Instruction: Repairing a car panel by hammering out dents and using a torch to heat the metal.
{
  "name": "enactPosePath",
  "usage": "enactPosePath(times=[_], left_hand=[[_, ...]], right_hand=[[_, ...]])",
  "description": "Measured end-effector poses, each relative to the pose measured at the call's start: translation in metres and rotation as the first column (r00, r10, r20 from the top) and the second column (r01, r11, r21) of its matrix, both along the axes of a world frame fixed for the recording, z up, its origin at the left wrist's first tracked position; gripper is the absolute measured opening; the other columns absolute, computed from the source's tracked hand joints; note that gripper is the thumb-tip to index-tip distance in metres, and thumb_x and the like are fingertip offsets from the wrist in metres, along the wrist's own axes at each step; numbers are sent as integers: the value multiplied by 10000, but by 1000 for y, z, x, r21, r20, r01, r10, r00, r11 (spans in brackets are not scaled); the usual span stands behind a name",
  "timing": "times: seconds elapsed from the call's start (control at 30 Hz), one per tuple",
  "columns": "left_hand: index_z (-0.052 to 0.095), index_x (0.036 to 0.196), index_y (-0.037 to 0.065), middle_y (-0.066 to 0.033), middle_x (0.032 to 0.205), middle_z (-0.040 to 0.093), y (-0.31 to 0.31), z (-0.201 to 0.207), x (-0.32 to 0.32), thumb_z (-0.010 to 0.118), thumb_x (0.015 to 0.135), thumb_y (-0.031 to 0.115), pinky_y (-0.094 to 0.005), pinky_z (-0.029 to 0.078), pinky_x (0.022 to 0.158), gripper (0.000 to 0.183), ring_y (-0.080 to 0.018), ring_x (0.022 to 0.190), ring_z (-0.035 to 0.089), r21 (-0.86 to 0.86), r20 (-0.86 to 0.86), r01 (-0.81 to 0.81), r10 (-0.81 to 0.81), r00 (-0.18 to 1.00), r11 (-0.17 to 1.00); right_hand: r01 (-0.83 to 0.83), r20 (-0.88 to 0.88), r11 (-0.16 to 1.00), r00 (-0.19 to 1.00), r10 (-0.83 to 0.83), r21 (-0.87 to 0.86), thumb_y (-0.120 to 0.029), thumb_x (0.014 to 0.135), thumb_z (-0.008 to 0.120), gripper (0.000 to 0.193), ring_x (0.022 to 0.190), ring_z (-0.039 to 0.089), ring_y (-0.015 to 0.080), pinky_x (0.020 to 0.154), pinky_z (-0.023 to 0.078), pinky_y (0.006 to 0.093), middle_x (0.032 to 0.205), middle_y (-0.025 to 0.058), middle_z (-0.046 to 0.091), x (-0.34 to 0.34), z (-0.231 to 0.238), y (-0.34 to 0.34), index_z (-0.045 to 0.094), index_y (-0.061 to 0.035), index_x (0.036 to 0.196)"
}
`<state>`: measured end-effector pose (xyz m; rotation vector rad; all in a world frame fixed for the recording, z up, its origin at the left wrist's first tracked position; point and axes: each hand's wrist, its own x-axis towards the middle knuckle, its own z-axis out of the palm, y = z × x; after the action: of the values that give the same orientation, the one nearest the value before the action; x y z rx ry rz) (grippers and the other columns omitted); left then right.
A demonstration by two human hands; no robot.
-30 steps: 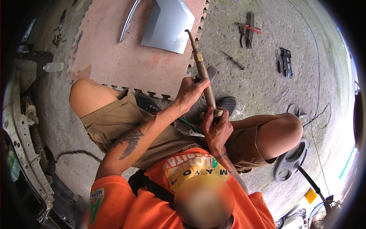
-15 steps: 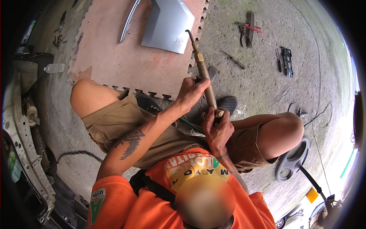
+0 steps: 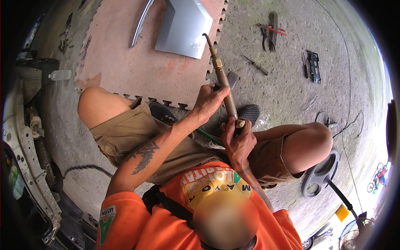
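A brass gas torch (image 3: 222,77) with a bent tip slants away from me, its tip reaching over the mat's right edge beside a silver-grey panel (image 3: 183,31). My left hand (image 3: 208,102) is closed around the middle of its tube; a small dark piece shows by the thumb, too covered to name. At the near end, my right hand (image 3: 239,143) has its fingers closed about the torch's valve end, next to a brass knob (image 3: 240,123). A green hose (image 3: 208,136) and a reddish one run from there between my legs. No flame shows at the tip.
On the pinkish foam mat (image 3: 121,62) lies a curved silver trim strip (image 3: 141,23). Pliers (image 3: 268,37), a screwdriver (image 3: 256,65) and a black plastic part (image 3: 313,67) rest on the concrete. A bottle (image 3: 61,75) and car body parts (image 3: 31,166) are left; a fan base (image 3: 318,175) stands right.
Both hands and the torch hold nearly the same position. The view has shifted slightly, and a bicycle with red and blue shapes now appears at the far right edge.
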<state>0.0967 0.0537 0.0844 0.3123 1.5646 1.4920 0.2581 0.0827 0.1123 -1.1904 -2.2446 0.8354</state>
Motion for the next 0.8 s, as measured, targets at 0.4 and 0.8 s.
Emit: enactPosePath(times=[0.4,0.8], left_hand=[[652,819,23,3,705,563,2,4,0,670,860,357,-255,397,550,337,-82,614,486,-21,-17,-31,30,999,999],[669,850,6,-19,675,606,81,79,-43,726,832,506,-291,453,550,504,-110,598,547,38,-453,186,-149,879,982]], right_hand=[[-6,0,1000,1000,6,14,-207,892,690,197,587,636,310,536,496,388,716,139,626,0,1,0,593,-37,916],[-56,-161,364,951,-264,-930,-447,813,764,440,573,439,51,484,338,225,713,-31,551,-38,52,69,628,-29,832]])
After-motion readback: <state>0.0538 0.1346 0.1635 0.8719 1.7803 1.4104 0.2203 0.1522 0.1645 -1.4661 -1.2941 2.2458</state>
